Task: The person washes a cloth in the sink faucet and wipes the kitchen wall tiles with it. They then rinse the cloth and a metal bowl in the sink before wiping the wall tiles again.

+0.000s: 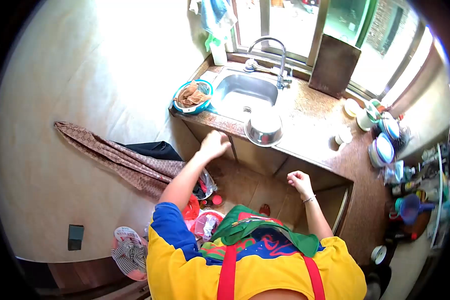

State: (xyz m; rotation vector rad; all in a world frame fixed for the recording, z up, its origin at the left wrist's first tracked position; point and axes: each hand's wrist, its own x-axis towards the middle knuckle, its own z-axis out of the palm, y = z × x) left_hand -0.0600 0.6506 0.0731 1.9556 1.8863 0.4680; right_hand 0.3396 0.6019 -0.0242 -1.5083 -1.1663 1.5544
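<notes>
1. The right hand (300, 182), a bracelet (309, 199) at its wrist, hangs before the cupboard doors (257, 156), fingers curled; nothing shows in it, though its palm is hidden.
2. The left hand (215, 146), well apart from the right, is raised near the front edge of the bench (305, 102), fingers folded; I cannot tell whether it grips anything.
3. The metal bowl (264, 137) stands at that edge, apart from both hands. It looks thin, stiff and fairly light, probably slippery if wet; opposite sides of the rim should give the surest hold. Glare hides its inside.
4. Left of it, the blue-rimmed basin (179, 106) holds a crumpled brown cloth (191, 96), likely soft and limp, best gathered by the handful.
5. Behind are the sink (245, 90) and tap (283, 57).
</notes>
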